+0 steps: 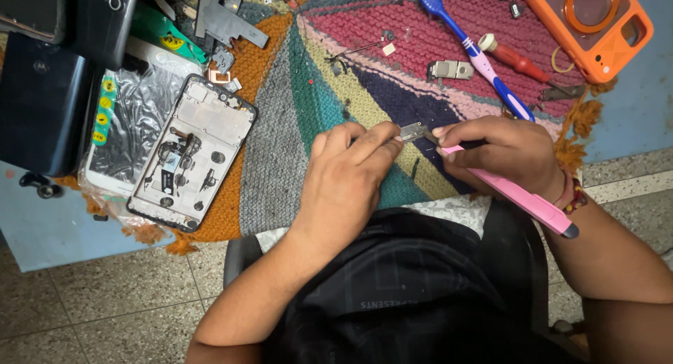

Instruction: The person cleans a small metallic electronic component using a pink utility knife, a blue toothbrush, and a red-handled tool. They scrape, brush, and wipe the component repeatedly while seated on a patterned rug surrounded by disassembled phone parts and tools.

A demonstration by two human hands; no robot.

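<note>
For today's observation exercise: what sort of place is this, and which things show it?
Probably a small phone-repair workbench: an opened phone frame lies on a knitted mat, an orange phone case nearby, and both hands work a small metal part.

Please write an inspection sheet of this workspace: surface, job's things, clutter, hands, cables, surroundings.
Surface: knitted multicolour mat with orange fringe, lying on a light blue board.
Job's things: small metal part pinched by the left hand; pink-handled tool in the right hand, its tip at the part.
Clutter: opened phone frame, clear plastic bag, blue toothbrush, red screwdriver, orange phone case, small metal bracket, dark phones.
Hands: left hand and right hand close together, both gripping.
Cables: nothing seen.
Surroundings: speckled tile floor; the person's dark clothing below.
</note>
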